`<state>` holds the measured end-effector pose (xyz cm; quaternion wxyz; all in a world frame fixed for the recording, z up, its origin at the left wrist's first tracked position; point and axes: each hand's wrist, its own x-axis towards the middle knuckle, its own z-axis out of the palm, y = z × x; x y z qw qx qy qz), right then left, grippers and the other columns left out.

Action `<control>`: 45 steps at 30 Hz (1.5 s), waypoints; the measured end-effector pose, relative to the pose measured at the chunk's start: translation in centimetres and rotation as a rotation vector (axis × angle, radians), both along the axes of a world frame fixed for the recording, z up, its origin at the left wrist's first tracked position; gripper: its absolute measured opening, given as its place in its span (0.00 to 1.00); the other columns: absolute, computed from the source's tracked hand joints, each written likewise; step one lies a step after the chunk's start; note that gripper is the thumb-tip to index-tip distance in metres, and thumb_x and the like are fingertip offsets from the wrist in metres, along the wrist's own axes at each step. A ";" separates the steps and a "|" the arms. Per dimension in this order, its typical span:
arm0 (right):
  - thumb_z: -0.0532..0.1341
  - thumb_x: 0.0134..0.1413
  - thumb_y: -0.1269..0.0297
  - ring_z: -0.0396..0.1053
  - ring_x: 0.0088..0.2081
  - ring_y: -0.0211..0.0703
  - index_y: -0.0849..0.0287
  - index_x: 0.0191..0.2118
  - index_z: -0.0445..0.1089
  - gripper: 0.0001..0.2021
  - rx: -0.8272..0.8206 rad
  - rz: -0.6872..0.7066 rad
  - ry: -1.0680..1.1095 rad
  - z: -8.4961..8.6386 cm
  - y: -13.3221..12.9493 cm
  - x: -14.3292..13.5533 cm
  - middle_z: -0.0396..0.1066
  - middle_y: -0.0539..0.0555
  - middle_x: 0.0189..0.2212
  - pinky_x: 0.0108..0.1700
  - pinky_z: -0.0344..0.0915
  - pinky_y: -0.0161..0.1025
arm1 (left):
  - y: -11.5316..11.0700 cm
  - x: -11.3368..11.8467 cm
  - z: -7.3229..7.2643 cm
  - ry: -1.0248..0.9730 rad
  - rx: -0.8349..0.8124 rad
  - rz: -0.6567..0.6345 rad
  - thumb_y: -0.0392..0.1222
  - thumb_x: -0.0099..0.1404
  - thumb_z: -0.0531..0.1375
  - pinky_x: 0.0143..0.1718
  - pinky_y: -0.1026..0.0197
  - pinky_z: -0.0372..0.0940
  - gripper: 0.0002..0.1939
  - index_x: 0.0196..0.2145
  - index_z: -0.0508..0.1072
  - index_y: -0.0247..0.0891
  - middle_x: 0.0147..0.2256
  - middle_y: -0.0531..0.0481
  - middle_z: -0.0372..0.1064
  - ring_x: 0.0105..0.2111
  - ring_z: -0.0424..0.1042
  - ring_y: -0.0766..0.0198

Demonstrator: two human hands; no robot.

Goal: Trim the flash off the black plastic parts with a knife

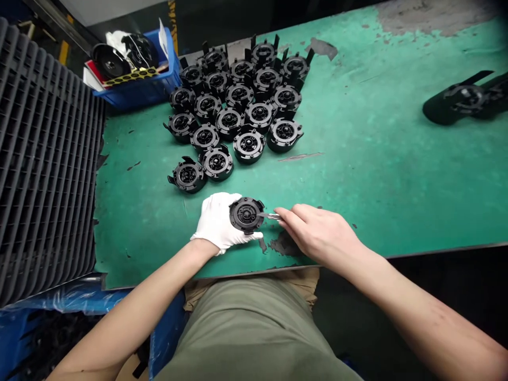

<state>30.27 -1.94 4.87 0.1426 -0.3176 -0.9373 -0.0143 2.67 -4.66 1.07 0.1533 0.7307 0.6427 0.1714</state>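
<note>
In a white glove, my left hand [219,224] is closed around a round black plastic part [246,214], whose ribbed face with small tabs is turned up. My bare right hand [307,225] pinches a small craft knife [270,216] with a slim, pointed metal blade. Its tip reaches the face of the part near the centre, though I cannot tell whether it touches. Beyond my hands, several similar black parts [248,144] stand grouped on the green table [377,185], most with their ribbed ends up.
A blue bin [138,87] of mixed items sits at the back left. Stacked grey grid trays [43,159] rise along the left side. More black parts [456,103] lie at the far right. Below left, a plastic-lined blue container [79,293] holds dark pieces. The table's near edge runs just before my body.
</note>
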 end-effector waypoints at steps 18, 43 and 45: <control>0.58 0.63 0.81 0.66 0.31 0.46 0.64 0.48 0.72 0.12 -0.090 0.094 -0.232 1.4 1.3 -1.8 0.69 0.54 0.32 0.34 0.56 0.44 | 0.3 0.0 0.0 -0.011 0.021 -0.029 0.83 0.42 0.71 0.48 0.44 0.71 0.44 0.43 0.79 0.44 0.42 0.43 0.78 0.45 0.79 0.41; 0.58 0.77 0.61 0.78 0.41 0.46 0.57 0.53 0.72 0.09 -0.537 -0.147 0.344 -1.1 -2.9 -0.4 0.76 0.57 0.43 0.44 0.75 0.43 | 0.5 -0.1 -0.4 -0.106 -0.002 -0.005 0.80 0.40 0.73 0.57 0.43 0.73 0.51 0.52 0.79 0.40 0.48 0.39 0.82 0.49 0.82 0.40; 0.58 0.77 0.62 0.79 0.43 0.47 0.57 0.57 0.71 0.10 -0.548 -0.100 0.390 -1.0 -2.9 -1.5 0.77 0.59 0.46 0.44 0.77 0.43 | 0.5 -0.1 -0.8 -0.115 0.014 0.007 0.79 0.40 0.74 0.61 0.42 0.72 0.56 0.56 0.78 0.37 0.52 0.37 0.81 0.53 0.81 0.38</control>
